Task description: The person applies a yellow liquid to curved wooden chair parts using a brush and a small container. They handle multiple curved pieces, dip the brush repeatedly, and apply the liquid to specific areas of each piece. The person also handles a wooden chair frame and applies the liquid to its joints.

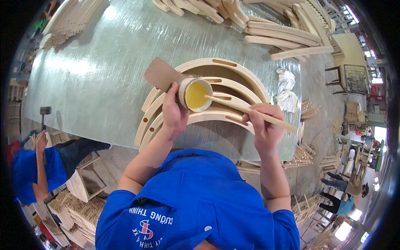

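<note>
My left hand [173, 111] is closed around a small whitish cup [181, 96], tilted so its opening shows. Inside lies a thick yellow liquid [195, 94], perhaps glue. A flat brown piece [161, 73] sticks out beyond the cup on the far left; whether it is joined to the cup I cannot tell. Between the fingers of my right hand [266, 124] is a slim wooden stick [235, 106], its tip at the cup's opening over the liquid. Below both hands, several curved wooden parts [198, 65] with slots and holes lie nested on the table.
The table [96, 87] has a shiny film over it. Wooden parts are piled at its far side [283, 35] and far left [73, 21]. A white cloth [286, 89] lies near the right edge. At left, another person [41, 166] holds a hammer [45, 111].
</note>
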Tool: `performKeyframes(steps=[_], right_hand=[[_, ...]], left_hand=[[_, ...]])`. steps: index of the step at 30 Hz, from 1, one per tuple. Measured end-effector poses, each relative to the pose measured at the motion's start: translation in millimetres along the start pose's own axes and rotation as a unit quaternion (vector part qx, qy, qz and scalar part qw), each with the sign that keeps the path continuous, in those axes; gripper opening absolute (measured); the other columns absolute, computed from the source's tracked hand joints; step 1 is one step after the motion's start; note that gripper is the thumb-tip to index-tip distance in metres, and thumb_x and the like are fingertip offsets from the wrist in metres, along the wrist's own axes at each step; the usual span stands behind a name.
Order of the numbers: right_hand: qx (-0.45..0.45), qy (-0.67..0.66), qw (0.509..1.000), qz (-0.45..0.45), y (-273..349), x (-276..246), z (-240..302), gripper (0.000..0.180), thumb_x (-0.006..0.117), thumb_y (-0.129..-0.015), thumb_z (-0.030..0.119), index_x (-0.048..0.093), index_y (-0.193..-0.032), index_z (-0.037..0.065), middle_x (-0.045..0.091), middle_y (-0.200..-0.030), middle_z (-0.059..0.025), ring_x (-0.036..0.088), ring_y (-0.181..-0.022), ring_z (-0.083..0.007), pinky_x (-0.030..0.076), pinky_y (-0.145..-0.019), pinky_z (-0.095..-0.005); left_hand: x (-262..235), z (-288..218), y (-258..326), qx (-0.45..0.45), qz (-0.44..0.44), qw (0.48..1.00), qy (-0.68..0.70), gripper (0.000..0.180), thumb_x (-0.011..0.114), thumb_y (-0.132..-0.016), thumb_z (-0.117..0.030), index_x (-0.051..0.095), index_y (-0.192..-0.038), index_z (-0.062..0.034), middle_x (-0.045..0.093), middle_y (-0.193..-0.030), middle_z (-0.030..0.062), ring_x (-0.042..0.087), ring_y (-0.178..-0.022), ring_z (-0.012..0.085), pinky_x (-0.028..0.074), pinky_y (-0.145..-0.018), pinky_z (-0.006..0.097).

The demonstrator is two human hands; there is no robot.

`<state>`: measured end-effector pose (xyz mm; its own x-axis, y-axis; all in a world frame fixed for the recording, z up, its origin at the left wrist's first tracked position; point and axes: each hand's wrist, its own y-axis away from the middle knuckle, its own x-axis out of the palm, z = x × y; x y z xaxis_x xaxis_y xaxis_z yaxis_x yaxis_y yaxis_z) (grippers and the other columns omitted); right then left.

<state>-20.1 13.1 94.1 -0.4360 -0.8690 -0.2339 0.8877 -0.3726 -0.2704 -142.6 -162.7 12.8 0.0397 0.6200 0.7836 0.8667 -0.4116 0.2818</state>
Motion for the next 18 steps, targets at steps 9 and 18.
performKeyframes(steps=[9, 18], right_hand=[[0.143, -0.261, 0.951, -0.079, 20.3, -6.8, -9.2, 0.009, 0.055, -0.09, 0.008, 0.052, -0.087, 0.0, 0.061, -0.073, -0.0105, 0.06, -0.061, -0.0149, 0.052, -0.058, -0.0262], [0.261, -0.469, 0.841, -0.066, 45.1, -26.0, -34.9, 0.009, 0.057, -0.084, 0.004, 0.053, -0.092, 0.002, 0.061, -0.083, -0.0092, 0.061, -0.07, -0.0184, 0.054, -0.073, -0.0334]], left_hand=[[9.3, 13.2, 51.4, -0.014, -0.067, 0.997, 0.035, 0.038, 0.033, -0.097, -0.028, 0.044, -0.125, -0.0044, 0.055, -0.12, 0.0105, 0.053, -0.112, 0.0212, 0.043, -0.096, 0.037], [3.5, 34.7, 62.5, -0.017, -0.047, 0.996, 0.078, 0.035, 0.035, -0.097, -0.03, 0.047, -0.12, -0.0062, 0.057, -0.115, 0.0071, 0.055, -0.108, 0.0189, 0.043, -0.093, 0.037]])
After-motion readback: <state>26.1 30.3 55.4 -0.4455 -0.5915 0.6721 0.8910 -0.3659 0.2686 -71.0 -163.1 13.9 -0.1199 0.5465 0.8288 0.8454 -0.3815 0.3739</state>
